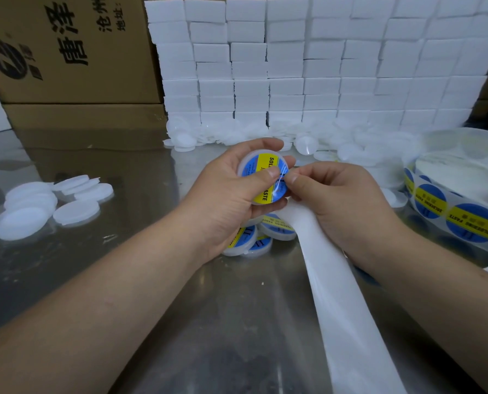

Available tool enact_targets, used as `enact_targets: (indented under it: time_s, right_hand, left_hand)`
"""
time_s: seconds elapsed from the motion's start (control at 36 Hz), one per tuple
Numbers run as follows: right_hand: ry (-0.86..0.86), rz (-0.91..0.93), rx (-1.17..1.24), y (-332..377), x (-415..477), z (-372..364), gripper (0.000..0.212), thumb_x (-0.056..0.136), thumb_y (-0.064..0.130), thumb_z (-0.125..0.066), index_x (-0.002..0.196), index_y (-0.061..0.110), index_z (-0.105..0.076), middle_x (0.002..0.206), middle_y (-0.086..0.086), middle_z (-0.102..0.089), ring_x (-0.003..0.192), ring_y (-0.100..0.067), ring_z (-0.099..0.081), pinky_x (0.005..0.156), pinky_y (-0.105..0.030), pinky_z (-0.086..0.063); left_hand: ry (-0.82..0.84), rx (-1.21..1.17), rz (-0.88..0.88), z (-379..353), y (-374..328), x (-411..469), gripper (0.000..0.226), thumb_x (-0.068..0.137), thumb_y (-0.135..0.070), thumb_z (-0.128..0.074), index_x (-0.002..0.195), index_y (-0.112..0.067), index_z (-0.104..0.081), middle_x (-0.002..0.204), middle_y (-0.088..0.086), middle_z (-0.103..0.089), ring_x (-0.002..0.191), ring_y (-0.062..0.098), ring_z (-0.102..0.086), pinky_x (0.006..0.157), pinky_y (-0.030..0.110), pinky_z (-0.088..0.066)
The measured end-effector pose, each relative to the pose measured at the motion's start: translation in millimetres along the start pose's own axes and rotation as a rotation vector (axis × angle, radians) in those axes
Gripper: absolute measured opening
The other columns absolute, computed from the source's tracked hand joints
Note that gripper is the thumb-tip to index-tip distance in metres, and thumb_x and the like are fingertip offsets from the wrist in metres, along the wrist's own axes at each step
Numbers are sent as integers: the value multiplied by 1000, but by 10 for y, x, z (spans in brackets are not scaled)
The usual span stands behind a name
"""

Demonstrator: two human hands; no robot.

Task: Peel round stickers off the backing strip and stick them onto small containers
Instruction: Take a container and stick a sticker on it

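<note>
My left hand point(231, 191) grips a small round white container point(261, 174) from the left, thumb across its top. A round blue-and-yellow sticker point(267, 180) lies on the container's lid. My right hand point(336, 194) pinches the sticker's right edge with thumb and forefinger. The bare white backing strip point(333, 280) runs from under my right hand toward the near edge. A roll of blue-and-yellow stickers point(447, 214) lies at the right. Three labelled containers point(265, 237) sit on the table below my left hand.
Several plain white lids point(46, 206) lie at the left on the metal table point(237, 322). A heap of white containers point(251, 132) lines the foot of a wall of stacked white boxes point(308, 61). Cardboard cartons point(66, 52) stand at the back left.
</note>
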State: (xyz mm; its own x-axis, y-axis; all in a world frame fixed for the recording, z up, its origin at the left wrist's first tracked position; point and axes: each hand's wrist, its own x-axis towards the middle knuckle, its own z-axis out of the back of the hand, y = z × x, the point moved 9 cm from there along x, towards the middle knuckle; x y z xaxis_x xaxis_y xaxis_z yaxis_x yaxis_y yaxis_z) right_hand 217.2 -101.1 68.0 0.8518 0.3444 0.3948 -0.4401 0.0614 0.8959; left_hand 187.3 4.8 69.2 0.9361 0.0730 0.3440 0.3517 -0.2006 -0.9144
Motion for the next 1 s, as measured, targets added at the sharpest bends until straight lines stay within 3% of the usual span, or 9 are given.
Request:
enact_targets:
  time_s: [0.25,0.47,0.53,0.58,0.69,0.75,0.81,0.89,1.0]
  right_hand:
    - [-14,-4,-17,-32,6,20,21,86,25,-61,66,24,-70,61,4,-67,56,-6,-55,59,-28,-46]
    - [-78,52,-151,2,28,80,26,78,35,-66,57,18,-64,46,11,-56,43,1,-45,46,-16,-36]
    - [-125,57,-243,-10,56,145,40,74,44,-66,50,15,-53,38,10,-41,38,-3,-34,39,-14,-26]
    - [-160,42,-309,-45,87,215,45,75,45,-66,49,13,-46,37,10,-35,37,-5,-32,40,-18,-25]
    - [-166,20,-288,-101,107,246,44,83,42,-57,58,6,-57,47,9,-50,45,-2,-40,51,-23,-35]
    - [-143,22,-199,-93,91,201,38,86,43,-50,59,18,-61,54,16,-59,53,5,-50,54,-12,-38]
    - [-97,26,-150,-65,71,139,36,89,43,-46,61,25,-59,59,15,-61,59,7,-52,57,-10,-39]
    - [13,103,-229,34,30,7,34,92,36,-45,63,24,-56,63,10,-57,59,2,-49,58,-15,-37]
    - [67,198,-347,116,-17,-87,32,94,30,-45,73,7,-55,66,-3,-54,63,-11,-45,62,-33,-36]
  left_hand:
    - [-29,105,-38,11,-39,-20,28,89,-3,-53,88,-28,-63,93,-5,-72,85,13,-69,67,25,-55]
    - [-71,336,-230,-60,-206,-112,31,89,-1,-52,87,-31,-61,85,-14,-71,81,3,-67,69,18,-54]
    - [-112,333,-279,-45,-281,-143,32,90,-2,-51,87,-34,-59,84,-14,-71,76,6,-68,62,20,-55]
    - [-167,309,-323,2,-362,-167,32,91,-3,-50,89,-35,-55,85,-11,-71,71,12,-70,56,22,-54]
    - [-270,350,-278,127,-356,-147,23,92,-13,-51,90,-36,-50,78,-6,-66,51,15,-66,48,23,-52]
    - [-290,382,-203,168,-281,-112,15,92,-20,-53,87,-34,-51,70,-6,-63,40,13,-59,40,19,-45]
    - [-267,420,-143,156,-207,-86,10,92,-27,-51,85,-34,-53,69,-2,-62,34,12,-52,37,17,-42]
    - [-212,476,-142,82,-167,-92,15,93,-31,-46,81,-31,-55,65,0,-60,30,9,-46,35,14,-38]
    - [-180,550,-163,40,-164,-104,24,95,-29,-41,76,-26,-55,49,-13,-55,32,1,-45,33,11,-33]
